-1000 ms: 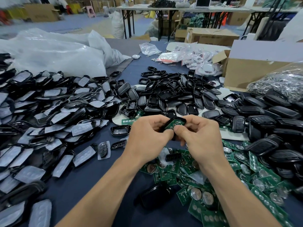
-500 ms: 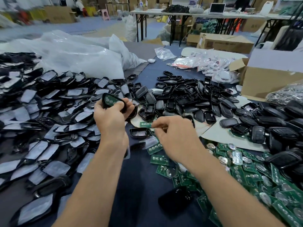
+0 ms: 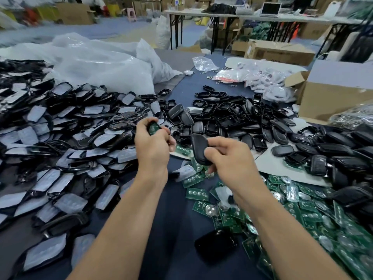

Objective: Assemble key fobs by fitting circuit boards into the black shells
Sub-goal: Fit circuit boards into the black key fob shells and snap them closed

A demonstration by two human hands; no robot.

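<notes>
Since half a second back, your right hand has grabbed a black cover and is bringing it in toward the left one. Your left hand is gripping the shell half with a green circuit board sitting in it, pinched up at the tips of your fingers. Right fingers are curling round the cover, thumb across its lower part. The two pieces are hanging apart, with the cover just right of your left fingertips. Looks like you're closing the fob next, so try checking the board is lying flat, lining up the rounded ends, then squeezing evenly round the rim. Loose boards are lying on the counter below your right fingers.
</notes>
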